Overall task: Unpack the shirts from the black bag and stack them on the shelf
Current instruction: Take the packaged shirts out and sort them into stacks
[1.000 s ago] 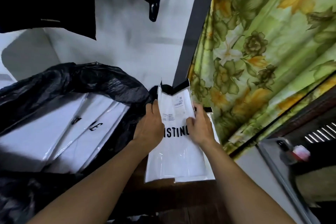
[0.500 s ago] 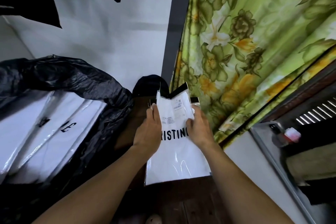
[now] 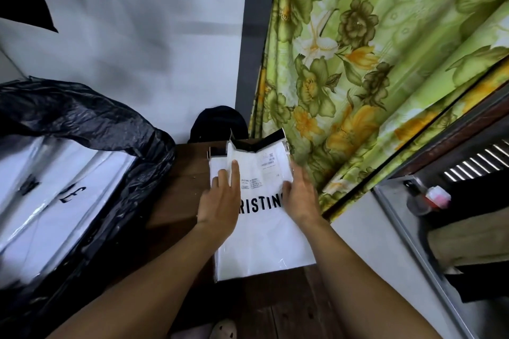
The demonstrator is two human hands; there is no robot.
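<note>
Packaged shirt (image 3: pixel 264 242) lay flat on the wooden shelf (image 3: pixel 176 190), long axis running 6 to 12 o'clock, collar end at 12. Left hand (image 3: pixel 220 201) pressed its top, fingers straight. Right hand (image 3: pixel 300 198) rested open against its 3 o'clock edge, gripping nothing. Black bag (image 3: pixel 82 124), more shirts (image 3: pixel 55 201) inside, sat at 9 o'clock, nearer the left hand.

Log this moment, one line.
left hand: flat on packaged shirt | right hand: touching its edge | black bag: shirts inside
</note>
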